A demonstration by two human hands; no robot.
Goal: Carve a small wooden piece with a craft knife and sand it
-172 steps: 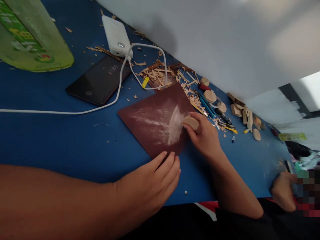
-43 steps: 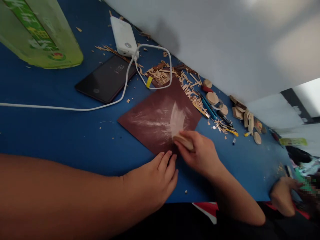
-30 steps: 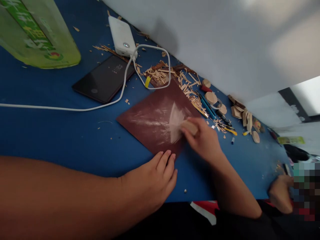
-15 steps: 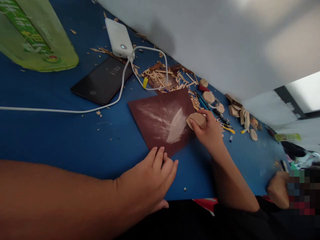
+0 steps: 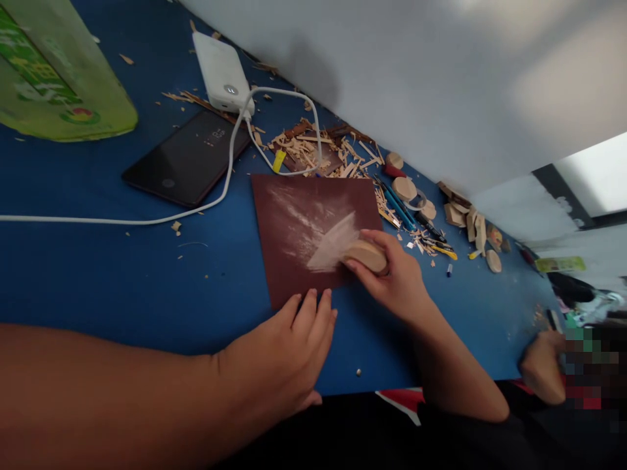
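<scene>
A dark red-brown sheet of sandpaper (image 5: 289, 228) lies on the blue table (image 5: 220, 307), with a pale dusty patch across its middle. My right hand (image 5: 394, 271) grips a light wooden piece (image 5: 366, 256) between thumb and fingers, at the right part of the sheet beside the dusty patch. The underside of the piece is hidden. My left hand (image 5: 294, 343) lies at the sheet's lower edge, its fingertips touching it, the fingers extended and slightly apart. Nothing is held in it.
Left of the sheet are a black phone (image 5: 189, 160), a white power bank (image 5: 223, 72) with a cable, and a green bottle (image 5: 63, 78). Wood shavings (image 5: 306, 149), pens (image 5: 399, 202) and wooden pieces (image 5: 475, 225) line the wall. Another person's arm (image 5: 543, 367) is at far right.
My right hand has moved left and slightly down with the wooden piece. The sheet has turned a little. My left hand has shifted slightly left, its fingers more stretched out.
</scene>
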